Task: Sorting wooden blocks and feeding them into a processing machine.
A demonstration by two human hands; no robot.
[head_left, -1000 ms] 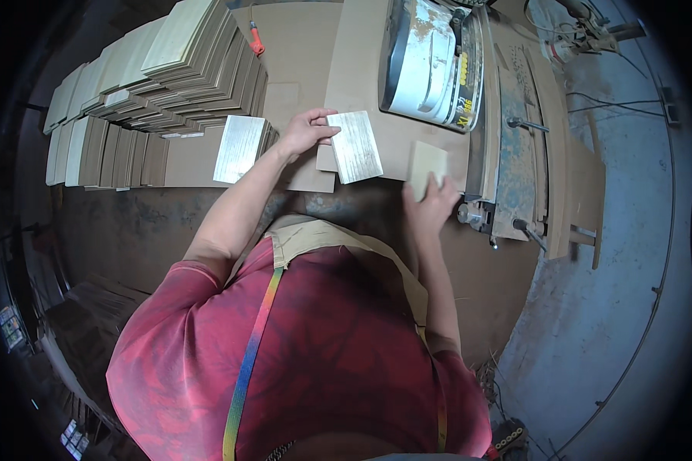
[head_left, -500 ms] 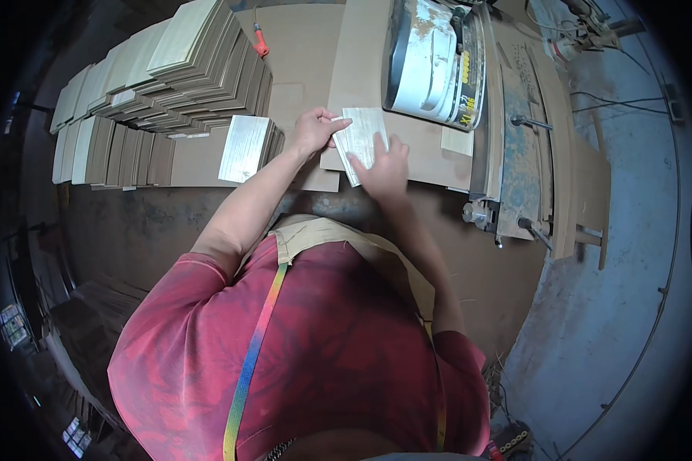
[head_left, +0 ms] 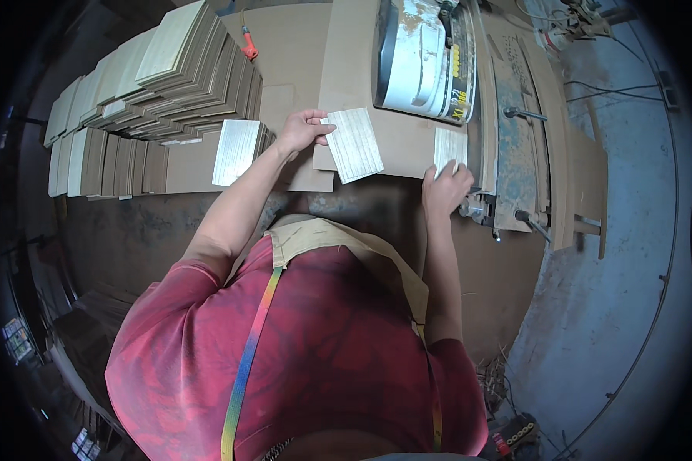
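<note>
From the head view, the left hand point(head_left: 303, 132) has a pale wood-grain board point(head_left: 354, 147) by its far left corner, thumb lying over the edge, so that's a proper grasp. Can't really tell whether it's just the one piece or a couple lined up on each other. It sits kinda tilted over the brown cardboard point(head_left: 292, 73), with its near corner poking out around the cardboard's front edge.

Right hand point(head_left: 448, 190) is over by the machine bed point(head_left: 515, 138), with thumb and fingertips at the near end of a second board point(head_left: 451, 144). That one lies well apart from the first, just below a white tub point(head_left: 419, 65) with a dark side and yellow markings. The fingers are touching it for sure, but I can't say if they're actually pinching it or just resting there.

Over on the left there's a big bunch of board stacks point(head_left: 173, 58), kinda stepped, plus a smaller pile point(head_left: 237, 152) just beside the left forearm. A red-handled tool point(head_left: 250, 46) lies on the cardboard right next to the tall stacks. The machine bed is worn blue with a couple of dark levers, and the person's wearing a tan apron point(head_left: 315, 237) over a red tee.
</note>
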